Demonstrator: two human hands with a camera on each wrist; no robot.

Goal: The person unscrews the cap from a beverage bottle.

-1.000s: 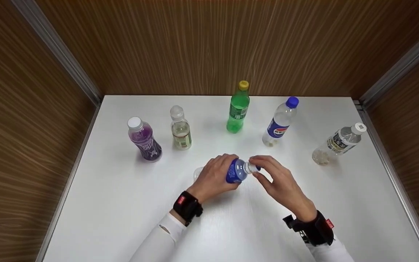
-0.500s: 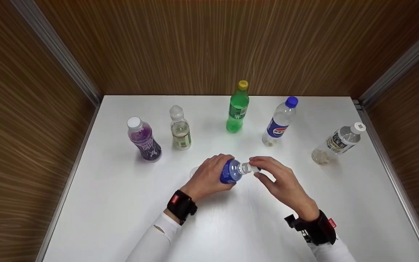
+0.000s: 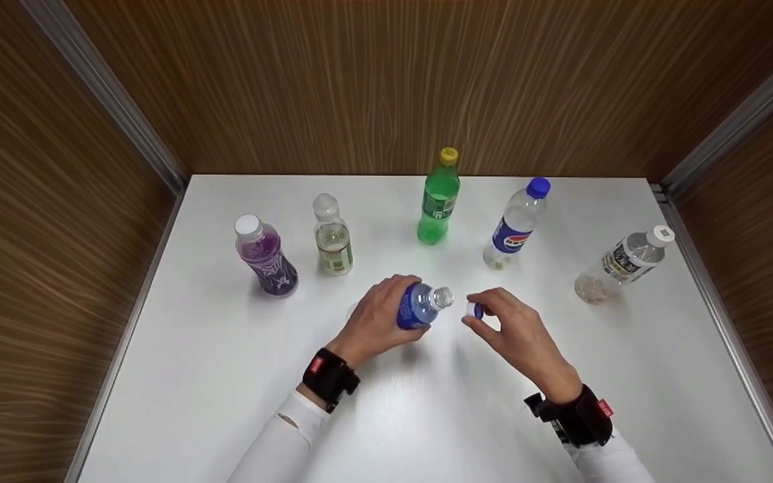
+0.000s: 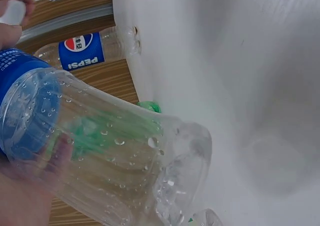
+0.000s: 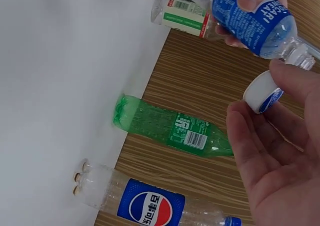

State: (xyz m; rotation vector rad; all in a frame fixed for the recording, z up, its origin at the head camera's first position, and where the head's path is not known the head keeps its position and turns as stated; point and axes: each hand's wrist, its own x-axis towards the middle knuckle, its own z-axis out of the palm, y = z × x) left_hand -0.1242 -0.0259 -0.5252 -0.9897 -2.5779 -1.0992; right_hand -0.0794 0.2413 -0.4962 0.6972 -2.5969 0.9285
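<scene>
The right hand's point(image 3: 521, 332) grip pinches a small cap point(image 3: 474, 310) between thumb and fingertips, in the air just beside the uncapped mouth point(image 3: 442, 297) of the blue-labelled bottle point(image 3: 412, 305). The left hand's point(image 3: 374, 322) grip wraps round that bottle, tilting it mouth toward the right hand; whether its base touches the bench point(image 3: 225, 402) I cannot tell.

The cap seems the likeliest loss: it is shallow and pinched only at the fingertips, so a slackened thumb could drop it and send it rolling. Squeezing too hard might buckle the bottle's thin wall, and tipping it lower could let the clinging drops run out. A wide sweep of the left forearm might topple the purple bottle point(image 3: 267, 261) or the round-capped bottle point(image 3: 334, 241), both upright on narrow bases.

The held bottle is clear, faintly ribbed plastic, beaded with droplets under a glossy blue sleeve; its cap is white with blue on top. Farther out stand a translucent green bottle point(image 3: 437, 208), a slim Pepsi bottle point(image 3: 512, 231) with a lobed foot, and a clear white-capped bottle point(image 3: 621, 265). The bench is smooth, white and softly reflective; behind it rises a brown wood-grain panel point(image 3: 386, 87).
</scene>
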